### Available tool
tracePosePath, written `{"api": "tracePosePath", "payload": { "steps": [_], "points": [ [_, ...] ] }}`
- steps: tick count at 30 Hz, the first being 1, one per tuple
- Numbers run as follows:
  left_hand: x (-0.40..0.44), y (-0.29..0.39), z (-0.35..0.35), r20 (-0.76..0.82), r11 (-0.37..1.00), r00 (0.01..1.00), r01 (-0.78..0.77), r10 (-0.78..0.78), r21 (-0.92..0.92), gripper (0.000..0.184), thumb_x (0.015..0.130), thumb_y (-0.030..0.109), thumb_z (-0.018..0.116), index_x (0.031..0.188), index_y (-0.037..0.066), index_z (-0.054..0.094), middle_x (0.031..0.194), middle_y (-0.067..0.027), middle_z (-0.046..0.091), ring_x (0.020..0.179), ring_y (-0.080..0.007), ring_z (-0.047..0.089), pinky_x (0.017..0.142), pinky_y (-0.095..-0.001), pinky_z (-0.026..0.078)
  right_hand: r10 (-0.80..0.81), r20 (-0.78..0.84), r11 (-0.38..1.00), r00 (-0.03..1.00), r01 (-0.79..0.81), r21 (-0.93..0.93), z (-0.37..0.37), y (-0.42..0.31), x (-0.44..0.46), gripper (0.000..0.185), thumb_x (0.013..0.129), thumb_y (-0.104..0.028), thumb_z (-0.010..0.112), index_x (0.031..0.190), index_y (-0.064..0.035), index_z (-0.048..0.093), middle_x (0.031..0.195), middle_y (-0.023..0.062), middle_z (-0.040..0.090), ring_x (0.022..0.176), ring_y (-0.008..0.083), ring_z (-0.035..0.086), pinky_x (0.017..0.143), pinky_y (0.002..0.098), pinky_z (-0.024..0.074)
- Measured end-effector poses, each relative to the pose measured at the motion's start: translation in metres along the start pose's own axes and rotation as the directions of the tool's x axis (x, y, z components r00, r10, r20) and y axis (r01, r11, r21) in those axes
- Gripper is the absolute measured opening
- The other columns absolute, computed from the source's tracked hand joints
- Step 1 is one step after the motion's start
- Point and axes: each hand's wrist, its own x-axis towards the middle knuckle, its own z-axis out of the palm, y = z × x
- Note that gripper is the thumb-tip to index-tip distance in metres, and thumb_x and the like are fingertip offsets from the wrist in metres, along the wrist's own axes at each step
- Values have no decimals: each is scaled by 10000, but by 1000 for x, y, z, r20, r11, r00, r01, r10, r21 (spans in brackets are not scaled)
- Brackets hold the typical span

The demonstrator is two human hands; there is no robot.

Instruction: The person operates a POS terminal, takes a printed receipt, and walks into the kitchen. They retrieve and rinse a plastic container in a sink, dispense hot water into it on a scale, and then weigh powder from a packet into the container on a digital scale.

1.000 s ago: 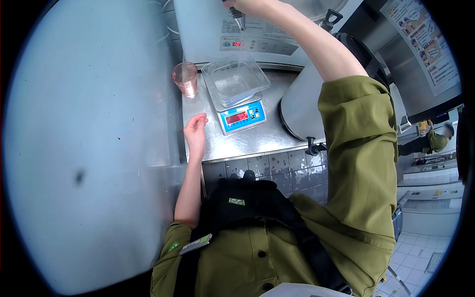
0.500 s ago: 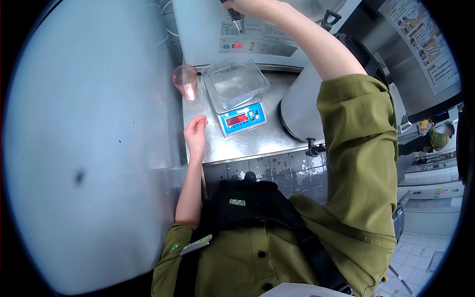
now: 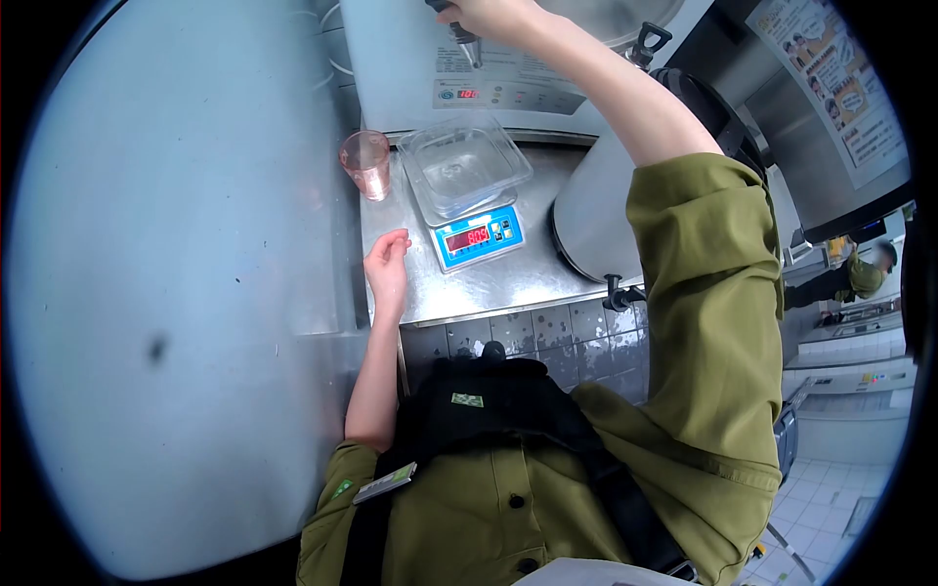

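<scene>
My right hand [image 3: 493, 18] reaches up to the top edge of the view and is closed on the black handle of a metal tap [image 3: 468, 47]. Below the spout, a clear plastic container [image 3: 467, 166] rests on a blue-fronted digital scale [image 3: 478, 237], whose red display appears to read 809. My left hand [image 3: 386, 262] hovers just left of the scale, its fingers loosely bent and apart, with nothing in it. Beyond that hand stands a pinkish clear cup [image 3: 367, 166], left of the container. Any stream from the spout is too faint to make out.
Behind the scale is a white machine [image 3: 401, 59] with a lit red display. A large pale cylindrical vessel [image 3: 601, 210] with a black tap [image 3: 621, 293] stands to the right on the steel counter [image 3: 420, 298]. A steel wall lies left; another person [image 3: 865, 273] is far right.
The scale's reading has risen, from about 792 to about 809. Both hands stay almost where they were, the right one still on the tap handle.
</scene>
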Motion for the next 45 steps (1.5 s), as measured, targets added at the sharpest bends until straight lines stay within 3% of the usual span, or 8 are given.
{"api": "tracePosePath", "payload": {
  "steps": [17, 23, 26, 28, 30, 35, 43, 45],
  "points": [
    [-2, -4, -2, 3, 1000, 1000, 28, -28, 12, 172, 842, 82, 485, 944, -27, 572, 901, -60, 588, 793, -104, 548, 727, -224, 424, 130, 32, 992, 991, -130, 7, 2, 8, 2, 325, 745, -235, 577, 922, 20, 482, 850, 204, 566, 827, 342, 547, 706, 401, 438],
    [8, 7, 15, 24, 999, 999, 44, -43, -10, 205, 849, 150, 503, 941, -21, 569, 885, -53, 582, 796, -112, 547, 716, -229, 426, 82, -419, 985, 904, -9, 174, -17, -11, -16, 606, 788, -379, 536, 1213, 10, 346, 1068, 223, 478, 982, 358, 479, 822, 407, 402],
    [25, 28, 39, -7, 996, 996, 83, -83, 26, 258, 833, 219, 537, 932, -20, 550, 824, -54, 572, 767, -113, 548, 667, -231, 432, 300, -771, 930, 562, 9, 368, -7, -46, -96, 165, 795, -116, 524, 916, -13, 567, 786, 118, 597, 658, 182, 585, 595, 272, 454],
    [32, 48, 59, -78, 988, 988, 136, -131, 71, 274, 817, 250, 555, 860, -20, 539, 749, -65, 561, 700, -113, 558, 576, -227, 443, 752, -456, 573, 476, -131, 809, 37, -75, -185, 133, 860, -107, 468, 897, 17, 504, 688, 25, 530, 622, 90, 493, 552, 203, 400],
    [43, 45, 65, -20, 970, 979, 203, -202, 137, 246, 809, 229, 554, 827, -11, 500, 735, -78, 553, 640, -139, 572, 527, -237, 452, 897, -136, 359, 420, -513, 780, 119, -79, -264, 144, 865, -106, 438, 895, 2, 529, 685, 35, 544, 632, 87, 505, 573, 215, 416],
    [60, 26, 63, 89, 964, 961, 265, -261, -38, 130, 800, 120, 506, 774, 12, 437, 665, -95, 539, 539, -187, 583, 494, -261, 476, 921, -74, 367, 382, -789, 493, 213, -70, -310, 230, 809, -134, 480, 974, 11, 550, 849, 180, 597, 779, 307, 583, 722, 356, 443],
    [-21, 46, 22, -140, 965, 955, 254, -261, -67, 81, 811, 75, 506, 761, 57, 445, 837, -114, 570, 535, -153, 553, 501, -248, 455, 847, 513, -85, 140, -917, 390, 233, -17, -270, 503, 735, -415, 568, 972, 28, 556, 908, 205, 593, 920, 339, 548, 790, 387, 425],
    [-47, 58, 18, -219, 967, 943, 233, -251, -104, 131, 815, 83, 517, 719, 65, 430, 661, -77, 536, 505, -150, 546, 483, -254, 451, 866, 488, -112, 108, -909, 401, 235, -16, -263, 544, 694, -438, 599, 952, 39, 564, 898, 207, 597, 908, 345, 555, 771, 382, 429]
  ]
}}
